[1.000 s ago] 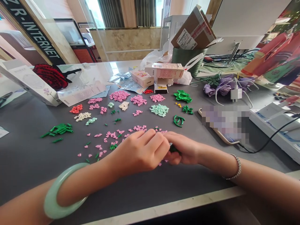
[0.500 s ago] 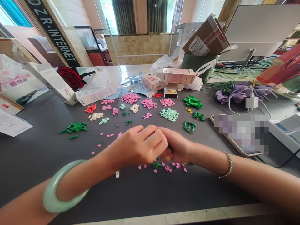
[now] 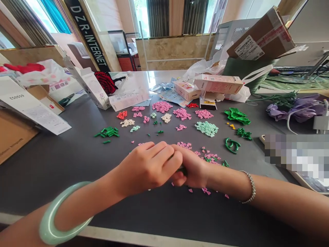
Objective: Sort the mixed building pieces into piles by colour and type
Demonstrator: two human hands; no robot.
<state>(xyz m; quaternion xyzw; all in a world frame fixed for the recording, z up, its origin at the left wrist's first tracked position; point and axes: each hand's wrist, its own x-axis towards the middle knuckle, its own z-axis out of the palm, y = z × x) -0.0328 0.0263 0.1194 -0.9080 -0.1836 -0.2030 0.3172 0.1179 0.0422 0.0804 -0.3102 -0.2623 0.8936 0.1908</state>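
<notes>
My left hand (image 3: 149, 166) and my right hand (image 3: 191, 166) meet above the grey table (image 3: 144, 212), fingers curled against each other. A small dark green piece (image 3: 182, 169) shows between them, mostly hidden by the fingers; whatever else they enclose cannot be made out. Loose pink pieces (image 3: 205, 190) lie under and behind the hands. Farther back are sorted piles: green sticks (image 3: 109, 132), pink pieces (image 3: 161, 106), mint pieces (image 3: 207, 128), cream pieces (image 3: 127, 122) and orange-red pieces (image 3: 122, 115). Curved green pieces (image 3: 232, 145) lie right of the mint pile.
A phone (image 3: 295, 164) lies at the right near purple flowers (image 3: 299, 108). Small boxes (image 3: 218, 83) and a leaning cardboard box (image 3: 262, 36) stand at the back right. White cartons (image 3: 33, 103) are on the left. The table's pale front edge (image 3: 123, 236) runs below my arms.
The view has turned, so the table's contents appear farther right and more boxes show at the left. Both hands remain together, with slightly shifted fingers.
</notes>
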